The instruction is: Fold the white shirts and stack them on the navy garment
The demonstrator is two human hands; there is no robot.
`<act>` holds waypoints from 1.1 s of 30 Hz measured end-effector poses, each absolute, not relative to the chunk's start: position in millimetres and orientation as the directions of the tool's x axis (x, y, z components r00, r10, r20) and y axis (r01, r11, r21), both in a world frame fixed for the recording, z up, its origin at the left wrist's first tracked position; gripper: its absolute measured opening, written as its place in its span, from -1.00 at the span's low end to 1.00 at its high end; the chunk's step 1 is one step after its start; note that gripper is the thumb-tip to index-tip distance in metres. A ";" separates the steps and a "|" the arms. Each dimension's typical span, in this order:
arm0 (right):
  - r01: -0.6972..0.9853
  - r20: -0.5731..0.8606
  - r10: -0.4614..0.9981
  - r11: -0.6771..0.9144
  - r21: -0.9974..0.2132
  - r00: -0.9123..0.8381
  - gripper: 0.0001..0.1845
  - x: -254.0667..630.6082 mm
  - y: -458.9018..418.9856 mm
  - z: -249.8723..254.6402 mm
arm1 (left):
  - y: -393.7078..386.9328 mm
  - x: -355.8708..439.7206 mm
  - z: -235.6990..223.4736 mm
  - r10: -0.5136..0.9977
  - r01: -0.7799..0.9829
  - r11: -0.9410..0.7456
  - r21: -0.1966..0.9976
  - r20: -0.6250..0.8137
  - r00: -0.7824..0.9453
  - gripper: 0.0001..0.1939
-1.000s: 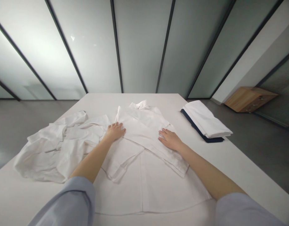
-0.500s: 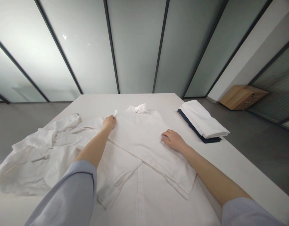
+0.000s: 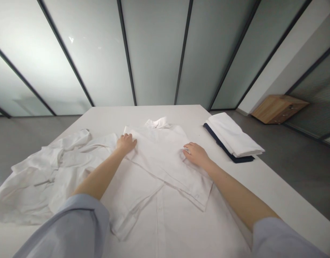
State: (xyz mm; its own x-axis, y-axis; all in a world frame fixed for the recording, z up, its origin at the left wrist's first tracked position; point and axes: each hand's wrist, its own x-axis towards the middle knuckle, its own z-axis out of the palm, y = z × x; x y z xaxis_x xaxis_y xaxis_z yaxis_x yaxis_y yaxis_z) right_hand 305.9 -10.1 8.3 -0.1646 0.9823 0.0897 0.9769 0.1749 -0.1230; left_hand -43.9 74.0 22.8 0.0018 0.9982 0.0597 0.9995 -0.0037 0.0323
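Now the left hand (image 3: 126, 143) and right hand (image 3: 196, 155) are resting on a white cotton button-front shirt (image 3: 156, 143) laid out on a white desk (image 3: 113, 116).

Both hands are curling their fingers into the cloth, though whether they are gripping it I cannot tell. Just below the hands, two folded-over flaps (image 3: 181, 182) are crossing on the shirt's front, already laid in. Beside the left hand, crumpled white cloth (image 3: 44, 175) is sprawling unfolded, its link to the shirt unclear. Well beyond the right hand, a folded white stack (image 3: 232, 136) is sitting on navy fabric (image 3: 229, 153).
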 end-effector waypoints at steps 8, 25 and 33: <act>0.986 -0.033 0.987 0.153 -0.068 -0.156 -0.32 291.6 19.6 -20.9 | 43.6 -36.0 -8.8 0.999 0.999 -0.051 0.005 0.007 0.051 -0.27; 0.987 -0.049 0.987 0.150 -0.055 -0.152 -0.33 292.6 10.7 -14.7 | 33.3 -36.1 -6.3 0.977 0.978 -0.209 0.023 -0.039 0.210 -0.35; 0.990 0.026 0.990 0.138 -0.012 -0.138 -0.53 271.3 38.8 19.3 | 38.0 -12.6 10.7 0.959 0.966 -0.256 -0.040 0.113 0.259 -0.48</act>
